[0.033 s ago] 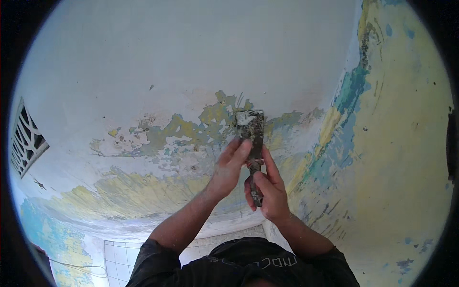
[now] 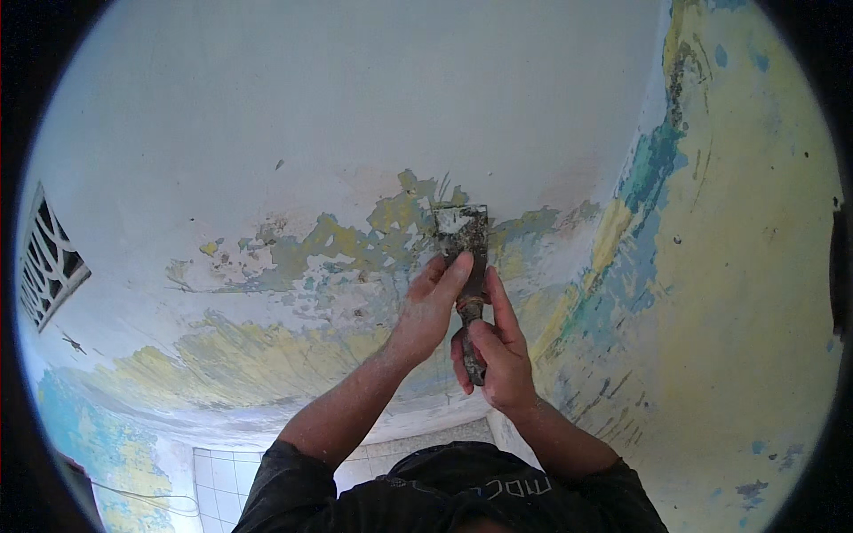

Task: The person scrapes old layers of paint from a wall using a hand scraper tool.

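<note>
Scraper (image 2: 474, 282): held blade-up before the peeling patch (image 2: 391, 213), left of the right edge of the wall (image 2: 382, 98); cannot tell whether it touches.
Right hand (image 2: 505, 362): grip wrapped round the handle (image 2: 471, 314), forefinger extended alongside the blade (image 2: 462, 233), probably for control.
Left hand (image 2: 429, 309): grip pinching the lower blade, thumb on its face, likely to steady it.
Vent (image 2: 55, 265): by the wall's left edge.

The crusted scraper blade (image 2: 471, 238) is probably metal, the flaking wall (image 2: 355, 240) matt.
</note>
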The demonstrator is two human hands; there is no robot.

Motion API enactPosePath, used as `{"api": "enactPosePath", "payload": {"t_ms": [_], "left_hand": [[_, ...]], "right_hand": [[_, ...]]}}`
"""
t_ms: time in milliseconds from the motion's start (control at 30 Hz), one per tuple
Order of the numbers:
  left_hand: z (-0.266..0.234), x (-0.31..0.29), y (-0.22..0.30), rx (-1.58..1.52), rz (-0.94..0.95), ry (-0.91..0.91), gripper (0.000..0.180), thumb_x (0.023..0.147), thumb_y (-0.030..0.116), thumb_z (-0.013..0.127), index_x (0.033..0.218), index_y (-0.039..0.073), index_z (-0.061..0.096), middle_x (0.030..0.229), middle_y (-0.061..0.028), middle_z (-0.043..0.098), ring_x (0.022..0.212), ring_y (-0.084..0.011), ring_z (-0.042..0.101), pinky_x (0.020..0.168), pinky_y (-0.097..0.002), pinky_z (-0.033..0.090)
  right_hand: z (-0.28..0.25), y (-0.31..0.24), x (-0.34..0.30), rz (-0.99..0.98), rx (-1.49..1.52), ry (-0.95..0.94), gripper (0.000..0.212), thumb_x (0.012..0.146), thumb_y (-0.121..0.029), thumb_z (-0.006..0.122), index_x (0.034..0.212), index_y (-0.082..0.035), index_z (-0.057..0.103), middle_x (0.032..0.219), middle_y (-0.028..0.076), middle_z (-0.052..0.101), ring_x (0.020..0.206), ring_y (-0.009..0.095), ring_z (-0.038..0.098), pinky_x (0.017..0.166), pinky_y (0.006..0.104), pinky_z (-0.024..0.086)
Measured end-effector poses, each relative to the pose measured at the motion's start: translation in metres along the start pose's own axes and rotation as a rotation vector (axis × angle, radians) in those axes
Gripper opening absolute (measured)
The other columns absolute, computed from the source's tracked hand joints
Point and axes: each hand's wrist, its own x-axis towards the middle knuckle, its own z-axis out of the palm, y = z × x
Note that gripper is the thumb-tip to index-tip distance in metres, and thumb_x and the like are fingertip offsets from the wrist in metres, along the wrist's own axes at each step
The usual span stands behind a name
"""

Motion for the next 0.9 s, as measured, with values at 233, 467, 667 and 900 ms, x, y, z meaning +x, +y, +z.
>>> {"api": "enactPosePath", "payload": {"t_ms": [233, 467, 667, 900], "left_hand": [[0.02, 0.011, 0.007, 0.24, -0.131, 0.018, 0.049, 0.096, 0.047, 0.054, 0.093, 0.0, 0.066, 0.085, -0.0081, 0.066, 0.079, -0.0175, 0.062, 0.078, -0.0311, 0.049], [0.026, 0.021, 0.029, 0.411, -0.162, 0.17, 0.048, 0.095, 0.046, 0.056, 0.096, -0.001, 0.068, 0.083, -0.0105, 0.067, 0.078, -0.0182, 0.061, 0.073, -0.0333, 0.049], [0.026, 0.013, 0.012, 0.324, -0.211, 0.214, 0.059, 0.09, 0.055, 0.058, 0.101, -0.002, 0.065, 0.088, -0.011, 0.067, 0.081, -0.0206, 0.062, 0.079, -0.0343, 0.049], [0.015, 0.018, -0.004, 0.307, -0.124, 0.108, 0.054, 0.093, 0.051, 0.057, 0.095, -0.002, 0.067, 0.082, -0.0141, 0.067, 0.08, -0.0219, 0.063, 0.074, -0.038, 0.049]], "right_hand": [[-0.019, 0.007, -0.006, 0.055, -0.013, -0.115, 0.064, 0.103, -0.012, 0.038, 0.157, -0.019, 0.005, 0.078, 0.009, 0.057, 0.047, 0.011, 0.048, 0.041, 0.0249, 0.041], [-0.008, -0.014, 0.008, 0.033, -0.175, -0.1, 0.066, 0.102, -0.012, 0.04, 0.157, -0.02, 0.003, 0.074, 0.005, 0.053, 0.047, 0.007, 0.04, 0.041, 0.0221, 0.039], [-0.011, -0.009, -0.003, 0.06, -0.158, -0.141, 0.067, 0.102, -0.013, 0.041, 0.157, -0.02, 0.002, 0.073, 0.004, 0.052, 0.049, 0.008, 0.041, 0.04, 0.0227, 0.039], [-0.015, -0.001, -0.004, -0.026, -0.268, -0.146, 0.067, 0.102, -0.01, 0.038, 0.157, -0.013, -0.001, 0.09, 0.007, 0.057, 0.051, 0.008, 0.045, 0.039, 0.0231, 0.041]]}}
